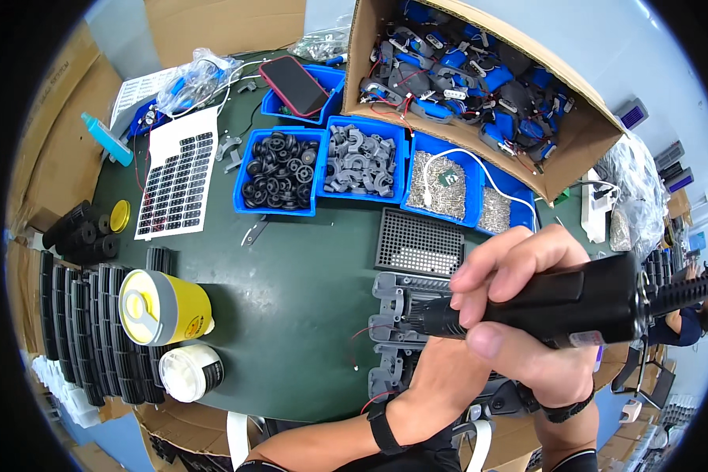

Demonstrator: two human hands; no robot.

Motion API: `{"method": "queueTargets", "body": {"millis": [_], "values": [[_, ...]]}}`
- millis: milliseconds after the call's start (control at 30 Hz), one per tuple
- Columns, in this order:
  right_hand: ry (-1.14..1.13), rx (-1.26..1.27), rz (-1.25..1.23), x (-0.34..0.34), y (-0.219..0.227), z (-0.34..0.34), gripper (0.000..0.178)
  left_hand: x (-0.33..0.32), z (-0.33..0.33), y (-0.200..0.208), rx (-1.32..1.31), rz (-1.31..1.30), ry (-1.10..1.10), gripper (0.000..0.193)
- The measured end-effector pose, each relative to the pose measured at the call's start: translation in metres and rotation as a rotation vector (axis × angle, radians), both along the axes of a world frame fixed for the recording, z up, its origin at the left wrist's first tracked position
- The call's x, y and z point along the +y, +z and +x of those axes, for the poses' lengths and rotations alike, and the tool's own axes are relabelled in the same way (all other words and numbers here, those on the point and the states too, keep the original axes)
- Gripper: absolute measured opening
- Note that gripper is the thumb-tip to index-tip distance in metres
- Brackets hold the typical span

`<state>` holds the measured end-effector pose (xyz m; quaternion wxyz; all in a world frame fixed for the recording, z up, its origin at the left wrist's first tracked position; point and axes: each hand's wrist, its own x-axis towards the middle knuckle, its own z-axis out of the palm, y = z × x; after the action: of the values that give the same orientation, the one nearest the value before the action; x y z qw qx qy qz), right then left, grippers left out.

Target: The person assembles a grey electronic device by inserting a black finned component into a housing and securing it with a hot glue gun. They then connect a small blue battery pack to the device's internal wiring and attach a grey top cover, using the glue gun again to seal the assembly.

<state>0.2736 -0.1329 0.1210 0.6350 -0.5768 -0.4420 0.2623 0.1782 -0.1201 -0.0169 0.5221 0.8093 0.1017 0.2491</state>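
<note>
Held level across the right side is a black electric screwdriver [562,303], its tip toward the left and its cable leaving at the right. My right hand [527,271] is closed around its body, thumb below and fingers over the top. Behind and below it, my left hand [448,370] reaches in from the lower left. Its fingers are hidden by the screwdriver and my right hand, so what it touches cannot be seen. Beneath both hands lie several long grey plastic housings [389,334] with thin red wires. Just beyond them sits a black grid tray [393,244] partly filled with small metal pieces.
Blue bins hold black wheels [279,173], grey clips [362,161] and screws [440,197]. A cardboard box [578,161] of blue-grey assemblies stands behind. At left are a yellow-lidded cup [185,307], a white jar [190,374] and ribbed black rollers [79,330]. A phone [295,85] rests on a bin.
</note>
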Motion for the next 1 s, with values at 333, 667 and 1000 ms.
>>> {"method": "queueTargets", "body": {"millis": [333, 667, 1000], "values": [[0.022, 0.058, -0.081, 0.017, -0.007, -0.014, 0.033, 0.000, 0.002, 0.000, -0.054, -0.092, -0.017, 0.031], [0.092, -0.083, -0.136, 0.020, -0.011, -0.010, 0.032, -0.002, -0.002, 0.002, -0.057, -0.072, -0.035, 0.033], [0.138, -0.054, -0.122, 0.020, 0.000, -0.013, 0.029, -0.002, -0.007, 0.003, -0.020, 0.022, -0.053, 0.034]]}}
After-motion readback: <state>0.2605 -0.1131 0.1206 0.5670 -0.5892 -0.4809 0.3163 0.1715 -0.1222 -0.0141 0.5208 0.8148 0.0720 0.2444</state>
